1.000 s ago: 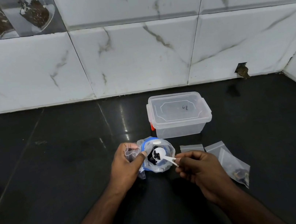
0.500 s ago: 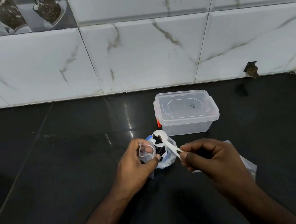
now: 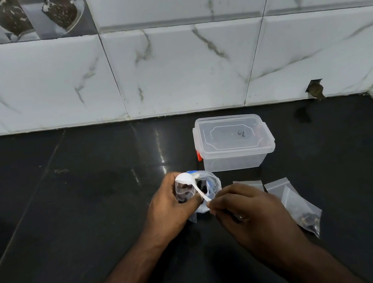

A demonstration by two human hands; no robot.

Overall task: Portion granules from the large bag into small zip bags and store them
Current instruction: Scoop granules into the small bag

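The small zip bag (image 3: pixel 183 191) with dark granules sits pinched open in the left hand (image 3: pixel 169 210), just in front of the big bag (image 3: pixel 208 187) on the black surface (image 3: pixel 69 207), while the right hand (image 3: pixel 249 214) grips a white spoon (image 3: pixel 190 182) tipped over it, near a clear box (image 3: pixel 233 143).

Glossy black counter (image 3: pixel 69 207); clear plastic box (image 3: pixel 234 144); white plastic spoon (image 3: pixel 187 180).
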